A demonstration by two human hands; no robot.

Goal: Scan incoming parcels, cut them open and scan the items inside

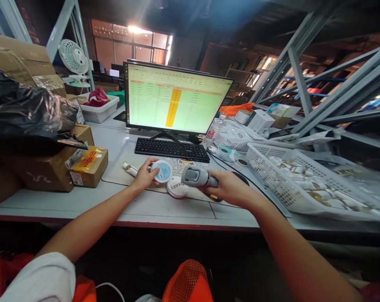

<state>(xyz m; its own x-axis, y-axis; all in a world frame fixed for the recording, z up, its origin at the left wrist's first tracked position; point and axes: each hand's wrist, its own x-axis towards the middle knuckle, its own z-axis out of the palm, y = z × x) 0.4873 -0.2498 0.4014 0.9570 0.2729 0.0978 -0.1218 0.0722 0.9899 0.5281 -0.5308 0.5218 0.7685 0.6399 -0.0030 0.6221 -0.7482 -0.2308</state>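
My left hand (146, 174) grips a round white container (162, 171) by its edge, its blue label turned up toward me. In my right hand (229, 188) is a grey barcode scanner (196, 177), its head pointing left toward the container. Just below and between them, a round white compact (176, 187) with dark lettering lies on the desk mat; the scanner partly covers it from view. A small glass bottle (129, 169) with a white label lies to the left of my left hand.
A black keyboard (172, 149) sits below the monitor (177, 98). Cardboard boxes (89, 166) and a black plastic bag (29, 111) crowd the left side. At right stands a white basket (271, 180) of small bottles. A cable crosses the desk beside it.
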